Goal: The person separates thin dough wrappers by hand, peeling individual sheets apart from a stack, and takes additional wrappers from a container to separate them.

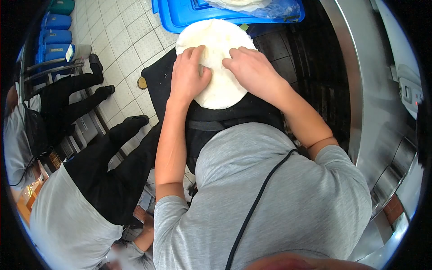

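Note:
A large round, pale flatbread (220, 90), perhaps a stack of them, lies on the black cloth over my lap. My left hand (189, 74) rests on its left half, thumb and fingers spread apart against the surface. On the right half, my right hand (252, 67) has its fingers curled in, with thumb and fingertips close together at the bread's surface. Whether a fold of bread is pinched there is hard to see. Just beyond the far edge sits a blue plastic lid or tray (173, 20), carrying more pale flatbread (238, 3) and a clear plastic bag (281, 10).
Two people in grey shirts work to my left; one person's black trousers (96, 189) are close to my leg. A steel counter (355, 81) runs along my right. Blue bins (58, 21) stand at the far left. A small round brown object (142, 83) lies on the tiled floor (121, 40).

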A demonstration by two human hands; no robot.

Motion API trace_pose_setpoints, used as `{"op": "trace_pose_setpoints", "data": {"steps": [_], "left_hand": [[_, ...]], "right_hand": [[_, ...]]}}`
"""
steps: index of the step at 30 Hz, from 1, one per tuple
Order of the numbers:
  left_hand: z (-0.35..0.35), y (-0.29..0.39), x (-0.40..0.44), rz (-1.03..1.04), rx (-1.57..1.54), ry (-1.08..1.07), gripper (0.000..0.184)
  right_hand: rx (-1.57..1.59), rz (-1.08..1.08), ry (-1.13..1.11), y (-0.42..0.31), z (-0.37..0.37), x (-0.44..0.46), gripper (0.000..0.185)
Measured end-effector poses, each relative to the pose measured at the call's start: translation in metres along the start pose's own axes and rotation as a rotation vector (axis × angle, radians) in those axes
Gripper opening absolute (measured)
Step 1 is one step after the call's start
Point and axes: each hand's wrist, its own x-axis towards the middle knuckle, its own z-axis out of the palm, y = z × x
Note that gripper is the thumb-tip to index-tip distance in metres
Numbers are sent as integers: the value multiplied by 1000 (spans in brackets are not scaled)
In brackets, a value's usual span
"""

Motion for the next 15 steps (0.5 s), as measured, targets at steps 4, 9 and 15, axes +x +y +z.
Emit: {"op": "trace_pose_setpoints", "data": {"steps": [4,9,15], "left_hand": [[0,4,1,82,37,51,62],[6,4,9,109,-1,66,62],[8,-2,19,50,52,108,44]], "right_hand": [[80,101,1,1,2,3,16],[117,167,155,2,25,14,21],[56,162,154,8,41,28,15]]}}
